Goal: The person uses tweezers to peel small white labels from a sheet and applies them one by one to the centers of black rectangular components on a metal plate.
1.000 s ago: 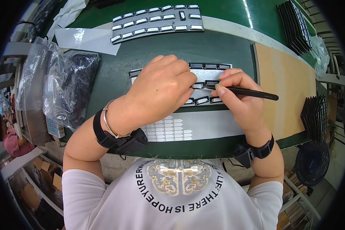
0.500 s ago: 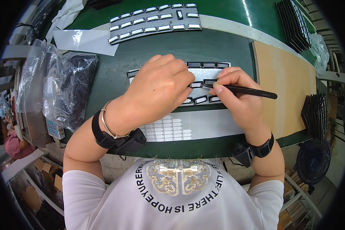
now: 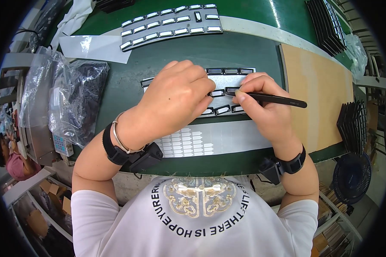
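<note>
A pale tray (image 3: 229, 80) with rows of small black-framed parts lies on the green mat under both my hands. My left hand (image 3: 171, 97) curls over the tray's left part, fingers bent and closed. Its fingertips are at a black part with a white top (image 3: 218, 93), and whatever they grip is hidden. In my right hand (image 3: 263, 105) I pinch black tweezers (image 3: 283, 100), handle pointing right. Their tips reach the middle row, by a dark-topped part (image 3: 232, 90). Closer to me lies a label sheet (image 3: 236, 138), with white labels left at its left end.
A second tray (image 3: 171, 26) full of similar parts lies at the back. Clear plastic bags (image 3: 75, 98) are on the left, brown cardboard (image 3: 315, 98) on the right. Black stacked trays (image 3: 351, 126) and a fan (image 3: 351, 177) stand at the right edge. Another person (image 3: 17, 160) is far left.
The whole view has shifted slightly. Both hands and the tweezers keep nearly the same place over the tray.
</note>
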### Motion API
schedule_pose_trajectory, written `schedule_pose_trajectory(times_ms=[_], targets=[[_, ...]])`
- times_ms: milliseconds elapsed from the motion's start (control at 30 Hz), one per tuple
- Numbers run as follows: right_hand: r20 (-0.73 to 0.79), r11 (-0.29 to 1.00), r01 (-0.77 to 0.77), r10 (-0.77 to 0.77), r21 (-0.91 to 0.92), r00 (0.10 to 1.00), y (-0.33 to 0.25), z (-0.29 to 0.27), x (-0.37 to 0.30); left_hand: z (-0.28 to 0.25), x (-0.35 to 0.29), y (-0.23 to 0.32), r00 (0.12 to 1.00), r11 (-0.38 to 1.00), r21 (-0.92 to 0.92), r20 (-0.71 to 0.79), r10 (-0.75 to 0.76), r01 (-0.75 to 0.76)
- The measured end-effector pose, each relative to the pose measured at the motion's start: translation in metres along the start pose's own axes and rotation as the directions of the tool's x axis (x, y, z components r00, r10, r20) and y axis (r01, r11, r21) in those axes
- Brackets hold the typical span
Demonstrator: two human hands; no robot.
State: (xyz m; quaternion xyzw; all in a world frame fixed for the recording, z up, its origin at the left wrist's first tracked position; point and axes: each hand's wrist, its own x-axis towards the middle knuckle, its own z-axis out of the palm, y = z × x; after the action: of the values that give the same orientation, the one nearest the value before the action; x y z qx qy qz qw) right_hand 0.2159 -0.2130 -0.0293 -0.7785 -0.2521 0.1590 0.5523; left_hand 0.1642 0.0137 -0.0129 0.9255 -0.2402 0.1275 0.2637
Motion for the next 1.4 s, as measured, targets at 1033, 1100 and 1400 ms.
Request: schedule_pose_trajectory(times_ms=[1033, 1100, 1400], targets=[[0.081, 0.942, 0.240, -0.227, -0.235, 0.971, -0.010, 0.031, -0.081, -0.017, -0.105, 0.046, 0.953, 0.995, -0.058, 0.289, 0.090, -0.077], [0.078, 0.941, 0.243, -0.231, -0.235, 0.970, -0.010, 0.032, -0.080, -0.018, -0.105, 0.046, 0.953, 0.996, -0.058, 0.289, 0.085, -0.071], [0.082, 0.947, 0.227, -0.214, -0.227, 0.973, -0.011, 0.031, -0.078, -0.017, -0.104, 0.046, 0.954, 0.996, -0.057, 0.288, 0.087, -0.073]])
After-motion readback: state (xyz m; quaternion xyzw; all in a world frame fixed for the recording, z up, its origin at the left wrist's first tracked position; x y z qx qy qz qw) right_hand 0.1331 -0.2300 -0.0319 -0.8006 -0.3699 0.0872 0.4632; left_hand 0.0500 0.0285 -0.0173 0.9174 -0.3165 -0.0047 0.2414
